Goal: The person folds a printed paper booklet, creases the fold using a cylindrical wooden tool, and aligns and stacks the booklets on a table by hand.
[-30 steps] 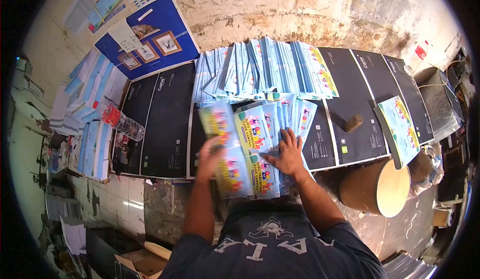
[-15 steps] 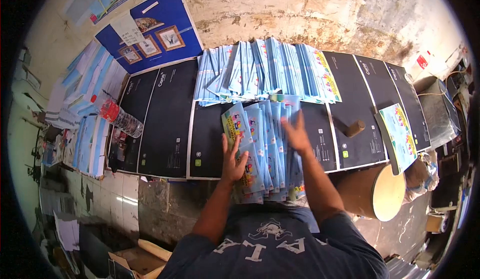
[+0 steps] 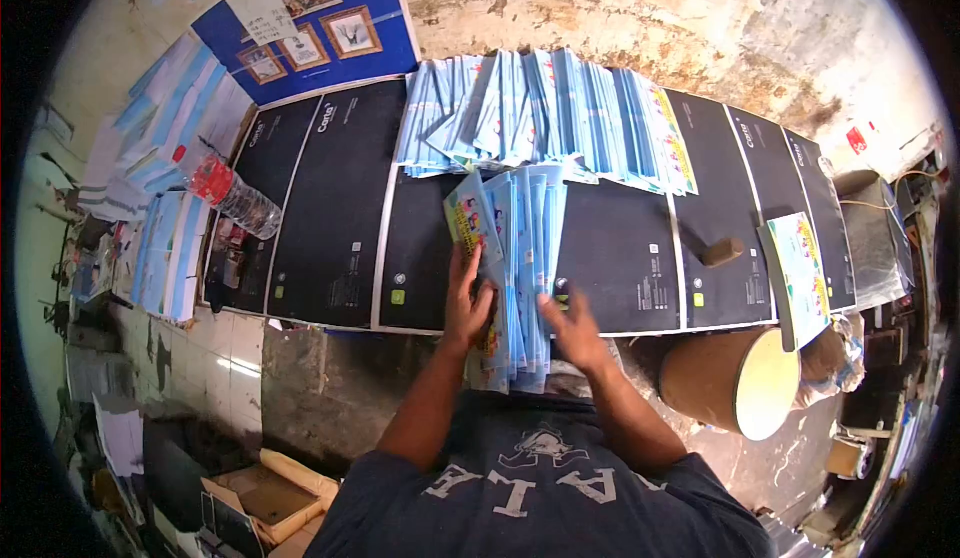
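Note:
A bunch of light-blue printed booklets [image 3: 527,248] lies overlapped in front of me, its lower end reaching past the table's front edge. My left hand [image 3: 467,308] rests against the bunch's left side, on the booklet with a colourful cover, fingers stretched out. At the lower right side of the bunch is my right hand [image 3: 575,330], slightly blurred, with fingers apart and the thumb side near the booklets' edges. Behind them, a long row of similar booklets [image 3: 580,118] leans in a fanned line along the back of the table.
Black boards [image 3: 620,248] cover the table. A wooden block [image 3: 722,252] and a small booklet pile [image 3: 795,268] are on the right. A plastic bottle [image 3: 240,203] and paper stacks [image 3: 165,248] are on the left. A round drum [image 3: 730,383] stands below the front edge.
My right hand has moved down toward me along the bunch, from its upper right to its lower right. The booklets are squeezed into a narrower bunch. The camera view has shifted slightly.

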`<state>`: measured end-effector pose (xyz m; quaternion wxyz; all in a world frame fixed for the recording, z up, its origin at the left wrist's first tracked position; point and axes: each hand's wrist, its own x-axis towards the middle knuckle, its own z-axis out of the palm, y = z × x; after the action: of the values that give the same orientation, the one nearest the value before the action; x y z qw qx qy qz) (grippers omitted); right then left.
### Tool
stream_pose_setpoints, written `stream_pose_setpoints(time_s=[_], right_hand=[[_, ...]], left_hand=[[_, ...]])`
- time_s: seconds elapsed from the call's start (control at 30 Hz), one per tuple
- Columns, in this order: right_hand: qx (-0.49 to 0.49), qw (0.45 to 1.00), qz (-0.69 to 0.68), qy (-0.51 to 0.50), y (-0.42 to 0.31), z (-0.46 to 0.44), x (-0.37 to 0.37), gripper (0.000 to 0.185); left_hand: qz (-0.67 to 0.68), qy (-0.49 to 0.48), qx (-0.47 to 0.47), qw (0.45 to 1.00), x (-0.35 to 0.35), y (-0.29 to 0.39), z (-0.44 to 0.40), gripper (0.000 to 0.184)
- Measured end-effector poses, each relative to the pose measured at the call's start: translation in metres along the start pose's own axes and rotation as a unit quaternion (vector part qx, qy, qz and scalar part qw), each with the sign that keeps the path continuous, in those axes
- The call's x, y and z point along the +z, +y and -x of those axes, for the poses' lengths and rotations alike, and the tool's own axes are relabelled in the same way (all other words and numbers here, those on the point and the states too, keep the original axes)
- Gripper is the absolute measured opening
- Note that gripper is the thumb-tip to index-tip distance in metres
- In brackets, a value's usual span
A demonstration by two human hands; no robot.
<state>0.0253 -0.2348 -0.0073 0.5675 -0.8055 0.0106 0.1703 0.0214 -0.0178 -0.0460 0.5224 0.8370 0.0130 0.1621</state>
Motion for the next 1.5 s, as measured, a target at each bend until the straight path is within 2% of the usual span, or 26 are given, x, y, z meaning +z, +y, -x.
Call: stream_pose_setpoints(time_s=[0.1, 0.17, 0.2, 0.23, 0.27, 0.3, 0.33, 0.37, 0.4, 0.43, 0.5, 0.57, 0.63, 0.67, 0.77, 0.83, 0.93, 1.0, 1.13, 1.23, 1.27, 1.3, 1.33, 1.37, 1.43, 1.5], right_hand=[[0.025, 0.997, -0.060, 0.050, -0.021, -0.022, 0.000, 0.103], [-0.047, 0.994, 0.069, -0.069, -0.019, -0.034, 0.025, 0.095], [0.004, 0.988, -0.050, -0.145, -0.030, -0.042, 0.015, 0.095], [0.002, 0.988, -0.048, -0.149, -0.044, -0.047, 0.008, 0.095], [-0.109, 0.989, 0.095, -0.043, -0.058, -0.052, 0.002, 0.087], [-0.215, 0.946, 0.233, 0.064, -0.068, -0.062, -0.001, 0.080], [-0.209, 0.948, 0.232, 0.061, -0.075, -0.078, 0.007, 0.080], [-0.291, 0.858, 0.422, 0.016, -0.082, -0.098, 0.023, 0.074], [-0.361, 0.724, 0.588, -0.029, -0.086, -0.114, 0.031, 0.069], [-0.357, 0.728, 0.585, -0.029, -0.086, -0.125, 0.031, 0.069], [-0.246, 0.753, 0.602, -0.104, -0.086, -0.150, 0.035, 0.056], [-0.263, 0.763, 0.581, -0.100, -0.066, -0.156, 0.035, 0.056], [-0.277, 0.814, 0.505, -0.073, -0.060, -0.159, 0.032, 0.057], [-0.264, 0.807, 0.522, -0.086, -0.057, -0.160, 0.031, 0.058], [-0.367, 0.745, 0.556, 0.008, -0.036, -0.149, 0.037, 0.057], [-0.287, 0.774, 0.562, -0.045, -0.039, -0.088, 0.038, 0.059], [-0.255, 0.787, 0.556, -0.086, -0.018, -0.038, 0.036, 0.058], [-0.277, 0.854, 0.433, -0.083, -0.002, -0.045, 0.035, 0.058], [-0.297, 0.855, 0.422, -0.057, -0.001, -0.040, 0.033, 0.055], [-0.353, 0.829, 0.430, 0.052, -0.012, -0.038, 0.031, 0.081], [-0.230, 0.934, 0.255, 0.103, -0.018, -0.037, 0.028, 0.091], [-0.089, 0.984, 0.061, 0.144, -0.028, -0.031, 0.027, 0.100], [-0.023, 0.982, 0.114, 0.147, -0.037, -0.022, 0.023, 0.103], [-0.031, 0.982, 0.111, 0.147, -0.049, -0.024, 0.023, 0.103], [0.083, 0.996, -0.019, 0.001, -0.065, -0.016, 0.029, 0.097], [0.105, 0.994, -0.044, -0.001, -0.009, -0.054, 0.057, 0.088]], left_hand=[[0.012, -0.010, 0.022, 1.000, 0.000, 0.004, 0.001, 0.063], [-0.014, -0.007, 0.041, 0.999, 0.004, 0.002, -0.001, 0.064], [-0.007, -0.016, 0.045, 0.999, 0.006, -0.006, -0.001, 0.065], [-0.001, -0.025, 0.050, 0.998, 0.003, -0.004, -0.004, 0.066], [-0.039, -0.045, 0.076, 0.995, 0.000, -0.002, -0.004, 0.069], [-0.040, -0.042, 0.073, 0.996, 0.000, 0.003, -0.006, 0.069], [-0.064, -0.056, 0.041, 0.996, 0.003, 0.008, -0.004, 0.067], [-0.089, -0.074, 0.011, 0.993, 0.006, 0.009, 0.000, 0.066], [-0.121, -0.074, 0.029, 0.989, 0.007, 0.007, 0.001, 0.062], [-0.123, -0.080, 0.028, 0.989, 0.008, 0.009, 0.000, 0.062], [-0.257, -0.124, 0.023, 0.958, 0.012, 0.011, -0.001, 0.060], [-0.250, -0.115, 0.009, 0.961, 0.016, 0.009, 0.000, 0.059], [-0.245, -0.110, 0.003, 0.963, 0.016, 0.010, -0.008, 0.057], [-0.263, -0.123, -0.014, 0.957, 0.014, 0.014, -0.006, 0.056], [-0.290, -0.144, -0.021, 0.946, 0.021, 0.016, -0.009, 0.054], [-0.305, -0.146, -0.034, 0.941, 0.018, 0.013, -0.010, 0.053], [-0.309, -0.153, -0.049, 0.937, 0.022, 0.013, -0.003, 0.052], [-0.328, -0.143, -0.042, 0.933, 0.022, 0.016, -0.009, 0.052], [-0.315, -0.117, -0.028, 0.941, 0.020, 0.023, -0.005, 0.052], [-0.254, -0.067, 0.021, 0.965, 0.010, 0.011, -0.003, 0.053], [-0.186, 0.013, -0.021, 0.982, 0.007, 0.013, 0.001, 0.054], [-0.114, 0.087, -0.063, 0.988, 0.001, 0.017, 0.005, 0.056], [-0.135, 0.120, -0.068, 0.981, -0.009, 0.019, 0.007, 0.057], [-0.137, 0.126, -0.062, 0.981, -0.012, 0.020, 0.005, 0.057], [-0.044, 0.052, -0.183, 0.981, -0.018, 0.027, 0.020, 0.055], [-0.014, 0.069, -0.168, 0.983, -0.011, 0.016, 0.028, 0.053]])
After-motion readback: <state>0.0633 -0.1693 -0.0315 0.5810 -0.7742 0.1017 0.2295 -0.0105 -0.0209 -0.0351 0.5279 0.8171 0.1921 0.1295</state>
